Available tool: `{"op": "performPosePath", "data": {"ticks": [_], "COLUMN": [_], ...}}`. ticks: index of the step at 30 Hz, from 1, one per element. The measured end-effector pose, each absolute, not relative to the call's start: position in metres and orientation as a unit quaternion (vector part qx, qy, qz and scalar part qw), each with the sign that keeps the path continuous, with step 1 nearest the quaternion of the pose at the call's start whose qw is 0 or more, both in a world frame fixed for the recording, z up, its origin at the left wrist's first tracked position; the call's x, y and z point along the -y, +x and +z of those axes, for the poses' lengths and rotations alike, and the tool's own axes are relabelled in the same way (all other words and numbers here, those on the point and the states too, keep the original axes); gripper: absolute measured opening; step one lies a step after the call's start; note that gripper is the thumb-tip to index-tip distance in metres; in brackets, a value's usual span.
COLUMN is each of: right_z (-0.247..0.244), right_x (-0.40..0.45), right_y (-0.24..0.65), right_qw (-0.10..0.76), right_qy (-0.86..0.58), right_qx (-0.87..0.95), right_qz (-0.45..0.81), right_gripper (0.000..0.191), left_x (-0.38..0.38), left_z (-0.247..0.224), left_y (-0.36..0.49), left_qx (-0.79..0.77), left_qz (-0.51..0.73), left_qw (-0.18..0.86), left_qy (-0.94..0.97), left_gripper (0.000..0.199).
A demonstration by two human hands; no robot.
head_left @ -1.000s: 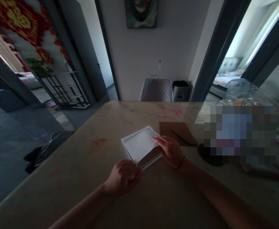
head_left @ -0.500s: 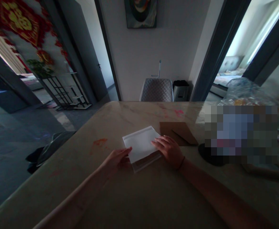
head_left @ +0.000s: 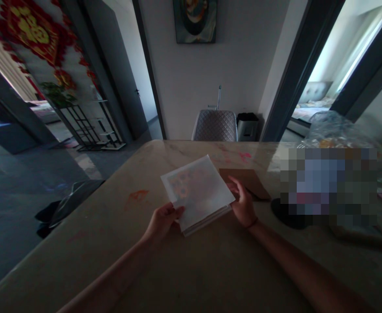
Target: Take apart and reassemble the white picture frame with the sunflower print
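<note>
A translucent whitish paper sleeve is tilted above the table, with a blurred orange flower print showing through it. Along its near side, several layered edges and a clear plastic strip can be seen. My left hand pinches the near left edge, thumb on top and the other fingers underneath. At the right corner, my right hand is closed around the edge; one finger sticks up, while some fingertips are hidden behind the sleeve. Just beyond that hand lies a brown kraft envelope, flat on the table and partly covered.
The pale stone-patterned table has orange and pink stains. To the right stand a black round base, a pixelated patch and crumpled clear plastic. A quilted chair is at the far edge, near a bin.
The sleeve has turned and risen, and its flower print now shows where a plain white face was. My right hand has moved from on top of it to its right edge.
</note>
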State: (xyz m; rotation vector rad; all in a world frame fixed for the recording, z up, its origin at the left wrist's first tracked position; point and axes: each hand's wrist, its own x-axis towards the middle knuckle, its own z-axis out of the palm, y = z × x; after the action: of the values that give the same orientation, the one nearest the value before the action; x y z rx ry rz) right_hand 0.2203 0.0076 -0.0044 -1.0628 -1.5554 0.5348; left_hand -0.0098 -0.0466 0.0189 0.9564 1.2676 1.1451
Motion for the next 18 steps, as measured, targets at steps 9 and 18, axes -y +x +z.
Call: {"op": "performPosePath", "data": {"ticks": [9,18], "right_z": [0.006,0.011], "right_x": [-0.011,0.001], "right_y": [0.223,0.214], "right_qw": [0.546,0.499], "right_qy": [-0.459,-0.456], "right_qx": [0.573,0.646], "right_qz": [0.403,0.353], "right_gripper": [0.033,0.03], "left_x": [0.047,0.047], "left_z": [0.014,0.015], "left_y": [-0.007,-0.007], "left_qx": [-0.548,-0.59], "left_qz": [0.537,0.541], "left_qw": [0.497,0.374], "left_qy": [0.405,0.468], "left_gripper": [0.032,0.031]}}
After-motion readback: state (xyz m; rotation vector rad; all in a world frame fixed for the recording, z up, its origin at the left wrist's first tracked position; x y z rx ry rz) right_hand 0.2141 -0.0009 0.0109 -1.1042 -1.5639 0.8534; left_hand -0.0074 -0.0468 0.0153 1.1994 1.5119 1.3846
